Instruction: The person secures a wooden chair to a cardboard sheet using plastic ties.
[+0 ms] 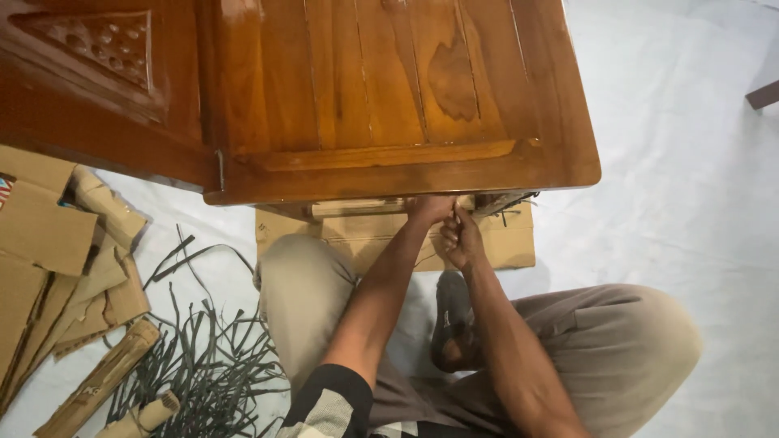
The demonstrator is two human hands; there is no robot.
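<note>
- Knees [617,341] in khaki fill my lower frame.
- Left hand [430,209] reaches under the wooden cabinet [389,105] edge at centre; fingers hidden, I cannot tell their grip.
- Right hand [461,239] pinches a thin strap [457,212], fingers closed.
- Cardboard [503,239] lies beneath the cabinet.

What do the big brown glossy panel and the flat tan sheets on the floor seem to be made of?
The big brown glossy panel looks like varnished wood: grain lines, a dark knot and bright reflections show. The flat tan sheets look like matte corrugated cardboard, creased and torn at the edges.

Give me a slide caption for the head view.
Both hands, left hand and right hand, work under the polished wooden tabletop's edge.
</note>
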